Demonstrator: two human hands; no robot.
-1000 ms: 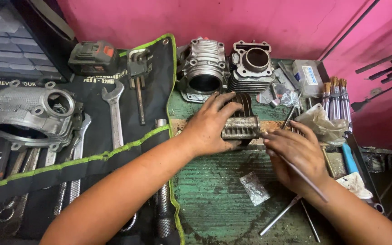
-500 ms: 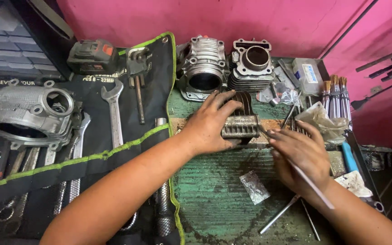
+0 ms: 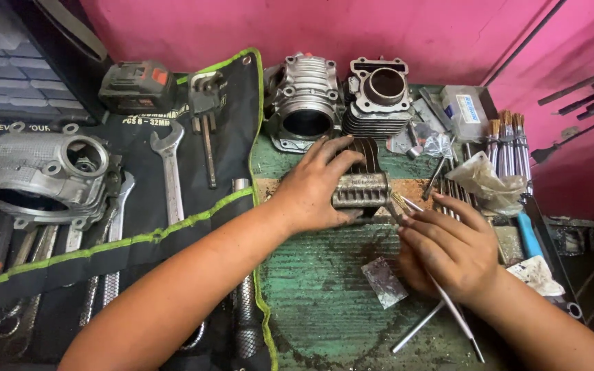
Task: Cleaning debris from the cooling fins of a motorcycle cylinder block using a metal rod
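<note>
Your left hand (image 3: pixel 314 192) lies over a small finned metal part (image 3: pixel 360 187) in the middle of the worktop (image 3: pixel 311 309). The fingers are curled over its top and the thumb is under its lower edge, so the hand is closed on it and keeps it steady. Your right hand (image 3: pixel 452 247) is closed around a thin brush (image 3: pixel 441 285) with a long metal handle. Its bristle tip touches the right end of the finned part.

As I judge it, the cleaning is somewhere in the middle. The fins of the part look dark and dirty, so brushing is left to do. How much is already clean I cannot tell, because your left hand hides most of it.

Counting what I can see: two engine cylinders (image 3: pixel 379 99) stand side by side at the back of the worktop, just behind the finned part. One large engine casing (image 3: pixel 42 175) lies on the dark tool roll (image 3: pixel 139 227) at the left, near one open-end wrench (image 3: pixel 170 168). Some more wrenches lie lower on the roll, but they are partly covered and I cannot count them. One cordless tool battery (image 3: pixel 135 86) is at the back. About four spare brushes (image 3: pixel 507 141) are grouped at the right. One small grey scrap (image 3: pixel 384 282) lies near your right hand.
</note>
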